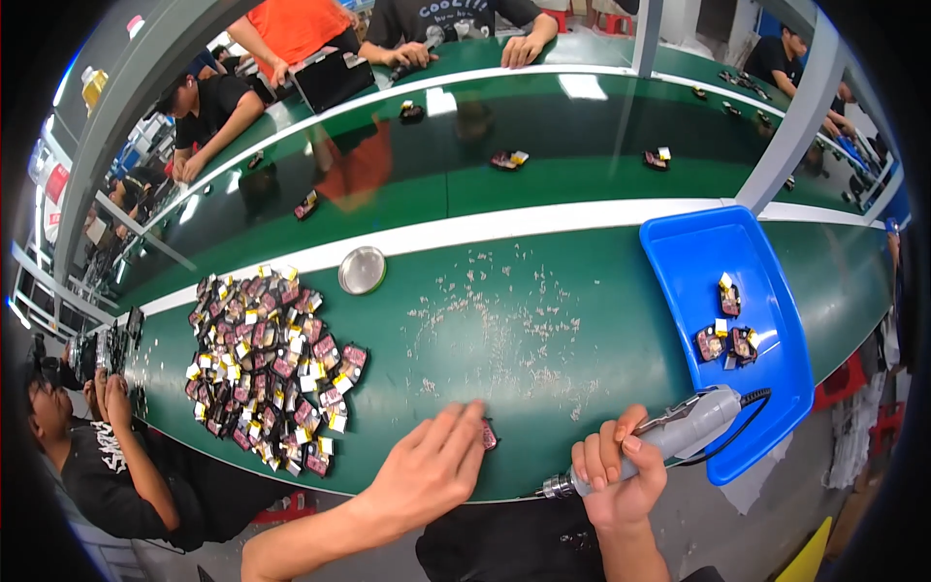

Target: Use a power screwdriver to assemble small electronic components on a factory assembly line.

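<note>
My left hand (pixel 427 468) lies low over the near edge of the green bench, fingers together and pressed against a small dark-and-pink electronic module (pixel 490 436). The fingers hide most of that module. In my right hand (pixel 618 468) is a grey electric screwdriver (pixel 684 427), its bit end pointing left and its black cord trailing off the back. Beyond my hands, many tiny silver screws (pixel 499 339) are scattered over the bench. To the left is a heaped pile of similar modules (pixel 262 369), with white and yellow tabs.
A blue tray (pixel 679 291) at the right holds 3 modules. A round metal dish (pixel 362 271) stands near the white rail (pixel 436 231). Past the rail, a green conveyor belt (pixel 582 126) carries scattered modules. People sit or stand along the far side and left. Grey metal posts (pixel 800 126) rise at the right.
</note>
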Demonstrator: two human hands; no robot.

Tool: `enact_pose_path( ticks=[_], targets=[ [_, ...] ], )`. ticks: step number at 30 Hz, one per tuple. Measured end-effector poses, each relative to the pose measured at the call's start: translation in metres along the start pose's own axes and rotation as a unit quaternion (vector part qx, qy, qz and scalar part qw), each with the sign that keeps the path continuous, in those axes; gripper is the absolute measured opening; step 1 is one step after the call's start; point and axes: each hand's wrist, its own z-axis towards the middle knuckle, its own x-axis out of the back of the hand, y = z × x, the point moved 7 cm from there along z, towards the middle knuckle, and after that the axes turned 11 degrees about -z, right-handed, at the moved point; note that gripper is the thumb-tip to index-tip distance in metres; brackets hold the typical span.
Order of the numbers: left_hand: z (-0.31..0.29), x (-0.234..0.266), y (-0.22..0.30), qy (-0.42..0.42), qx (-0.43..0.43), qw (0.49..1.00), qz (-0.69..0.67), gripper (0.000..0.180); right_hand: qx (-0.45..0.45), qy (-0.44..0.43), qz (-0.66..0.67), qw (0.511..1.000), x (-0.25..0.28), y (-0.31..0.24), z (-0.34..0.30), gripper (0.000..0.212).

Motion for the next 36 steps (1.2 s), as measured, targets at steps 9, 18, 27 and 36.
enact_pose_path(
  ticks=[9,18,27,36],
  targets=[
    [0.000,-0.009,0.010,0.008,-0.116,0.988,-0.103,0.023,-0.075,-0.052,-0.003,0.996,-0.009,0.018,-0.035,0.006],
    [-0.002,-0.009,0.024,0.034,-0.148,0.979,-0.134,0.020,-0.125,-0.049,-0.041,0.990,-0.010,0.035,-0.050,0.008],
    [-0.008,-0.012,0.033,0.054,-0.118,0.987,-0.097,0.025,-0.133,-0.055,-0.050,0.988,-0.006,0.040,-0.057,0.008],
    [-0.007,-0.017,0.047,0.084,-0.066,0.992,-0.067,0.024,-0.142,-0.045,-0.012,0.989,-0.015,0.055,-0.063,0.010]
  ],
)
